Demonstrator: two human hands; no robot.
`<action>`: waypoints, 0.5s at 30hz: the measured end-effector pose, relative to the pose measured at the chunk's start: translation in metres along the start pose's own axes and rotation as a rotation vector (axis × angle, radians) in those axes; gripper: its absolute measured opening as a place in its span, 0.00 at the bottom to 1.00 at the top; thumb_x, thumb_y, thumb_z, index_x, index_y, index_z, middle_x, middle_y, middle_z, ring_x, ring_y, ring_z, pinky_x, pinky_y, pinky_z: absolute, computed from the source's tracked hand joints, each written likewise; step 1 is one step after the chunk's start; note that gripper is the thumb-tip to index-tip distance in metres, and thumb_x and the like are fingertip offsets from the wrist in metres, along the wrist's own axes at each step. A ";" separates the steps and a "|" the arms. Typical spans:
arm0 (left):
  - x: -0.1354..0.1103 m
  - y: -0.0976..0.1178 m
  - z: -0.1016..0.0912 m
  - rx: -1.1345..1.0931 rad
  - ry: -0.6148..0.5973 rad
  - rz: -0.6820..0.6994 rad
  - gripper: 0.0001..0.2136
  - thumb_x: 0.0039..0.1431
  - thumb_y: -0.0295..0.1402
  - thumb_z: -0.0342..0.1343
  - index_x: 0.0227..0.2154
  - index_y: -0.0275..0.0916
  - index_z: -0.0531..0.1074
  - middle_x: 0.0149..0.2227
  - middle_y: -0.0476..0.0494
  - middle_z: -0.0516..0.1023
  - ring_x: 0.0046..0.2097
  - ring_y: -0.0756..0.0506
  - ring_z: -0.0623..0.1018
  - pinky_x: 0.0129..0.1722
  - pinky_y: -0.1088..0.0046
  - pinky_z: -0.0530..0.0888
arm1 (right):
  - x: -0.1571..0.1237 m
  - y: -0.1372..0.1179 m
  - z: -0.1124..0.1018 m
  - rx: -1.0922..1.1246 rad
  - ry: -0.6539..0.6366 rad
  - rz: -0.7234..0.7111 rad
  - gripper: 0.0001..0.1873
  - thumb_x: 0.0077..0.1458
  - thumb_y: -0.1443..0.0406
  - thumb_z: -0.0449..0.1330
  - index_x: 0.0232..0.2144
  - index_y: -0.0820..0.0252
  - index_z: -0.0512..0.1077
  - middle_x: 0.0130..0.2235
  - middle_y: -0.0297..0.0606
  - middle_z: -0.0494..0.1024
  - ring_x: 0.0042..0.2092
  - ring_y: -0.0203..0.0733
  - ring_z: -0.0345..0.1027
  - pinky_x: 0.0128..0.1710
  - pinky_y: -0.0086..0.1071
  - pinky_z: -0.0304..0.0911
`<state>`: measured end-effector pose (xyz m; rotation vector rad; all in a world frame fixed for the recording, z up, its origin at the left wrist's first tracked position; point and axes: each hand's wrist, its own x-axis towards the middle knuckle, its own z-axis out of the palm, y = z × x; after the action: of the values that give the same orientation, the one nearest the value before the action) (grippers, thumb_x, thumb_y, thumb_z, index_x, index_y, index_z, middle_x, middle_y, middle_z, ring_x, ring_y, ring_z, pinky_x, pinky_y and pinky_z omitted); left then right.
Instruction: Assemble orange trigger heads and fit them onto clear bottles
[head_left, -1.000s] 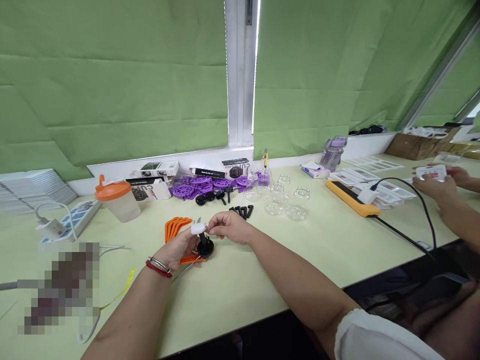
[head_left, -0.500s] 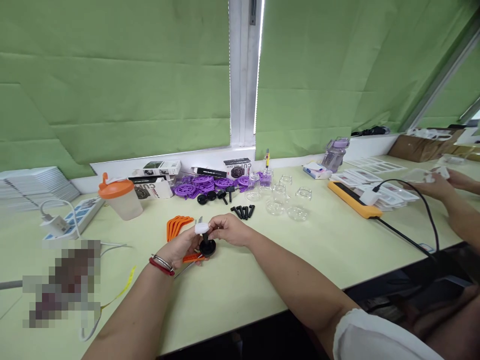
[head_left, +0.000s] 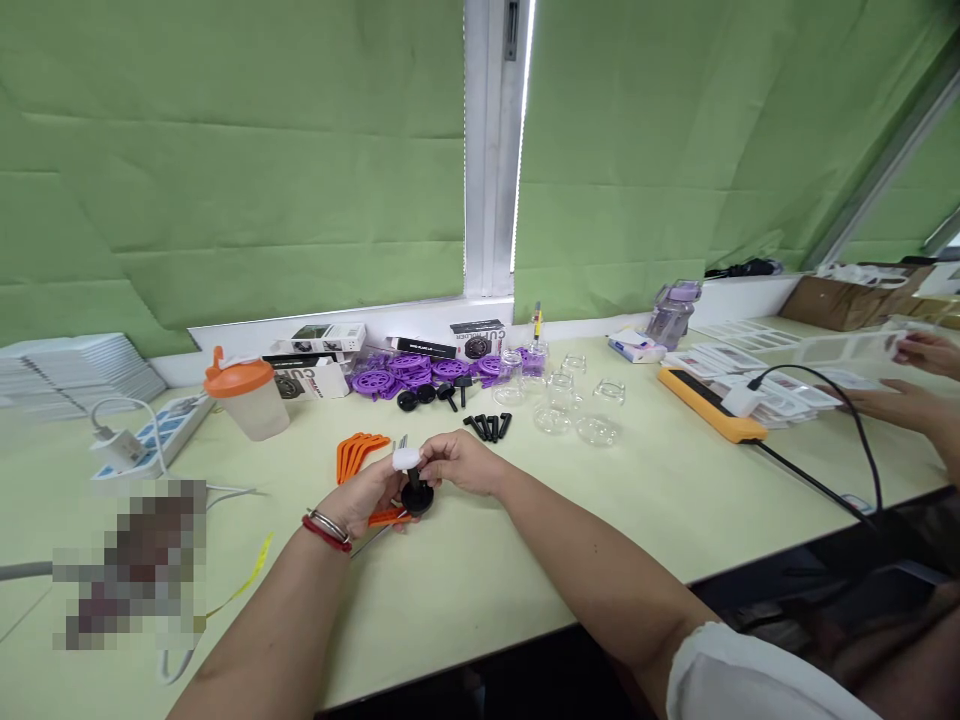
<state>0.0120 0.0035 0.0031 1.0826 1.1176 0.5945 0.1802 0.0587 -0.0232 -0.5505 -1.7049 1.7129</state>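
Observation:
My left hand (head_left: 365,496) and my right hand (head_left: 459,461) meet over the pale green table (head_left: 480,560). Between them is a small black round part with a stem (head_left: 417,496), topped by a white cap (head_left: 406,459). The left hand's fingers curl around the black base. At the white cap the right hand's fingertips are pinched together. Orange curved plastic pieces (head_left: 358,452) lie just behind the left hand, and one more shows under it. A thin metal tool (head_left: 369,541) lies below the hands.
Purple wheel parts (head_left: 409,370), black pins (head_left: 487,426), clear glass cups (head_left: 574,415), small boxes (head_left: 319,340) and an orange-lidded cup (head_left: 248,398) stand behind. A power strip (head_left: 154,432) lies left. At the right another person's hands (head_left: 911,395) work near an orange strip (head_left: 711,402) with a black cable.
My hands stay together on the black part with barely any shift. The other person's hands at the right have moved apart, and the white item they held is gone from view.

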 end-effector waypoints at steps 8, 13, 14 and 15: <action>-0.001 0.002 0.001 0.001 -0.014 0.004 0.20 0.54 0.51 0.44 0.37 0.41 0.69 0.30 0.39 0.73 0.29 0.41 0.74 0.19 0.72 0.64 | 0.000 0.000 0.000 0.034 0.005 0.014 0.11 0.38 0.65 0.68 0.27 0.64 0.73 0.24 0.29 0.73 0.24 0.30 0.64 0.28 0.28 0.62; -0.001 0.003 0.002 -0.013 -0.012 0.005 0.19 0.55 0.50 0.45 0.39 0.41 0.68 0.30 0.38 0.73 0.29 0.41 0.74 0.19 0.72 0.63 | 0.001 -0.001 0.000 0.040 -0.002 0.017 0.12 0.37 0.65 0.69 0.26 0.64 0.73 0.24 0.29 0.73 0.24 0.30 0.64 0.27 0.27 0.61; -0.001 0.003 0.002 -0.019 -0.015 0.004 0.19 0.55 0.50 0.46 0.39 0.41 0.68 0.30 0.38 0.73 0.29 0.41 0.74 0.19 0.72 0.63 | 0.000 -0.001 0.000 0.043 -0.001 0.019 0.12 0.37 0.65 0.69 0.27 0.64 0.73 0.24 0.29 0.73 0.24 0.30 0.64 0.27 0.27 0.62; -0.001 0.003 0.002 -0.025 -0.018 0.004 0.19 0.54 0.49 0.46 0.40 0.41 0.68 0.30 0.39 0.73 0.29 0.42 0.74 0.19 0.72 0.63 | 0.000 -0.001 0.000 0.046 0.000 0.020 0.12 0.37 0.65 0.69 0.27 0.64 0.73 0.24 0.29 0.73 0.24 0.30 0.65 0.27 0.28 0.62</action>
<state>0.0141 0.0032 0.0066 1.0673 1.0901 0.5996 0.1801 0.0587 -0.0222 -0.5476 -1.6607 1.7617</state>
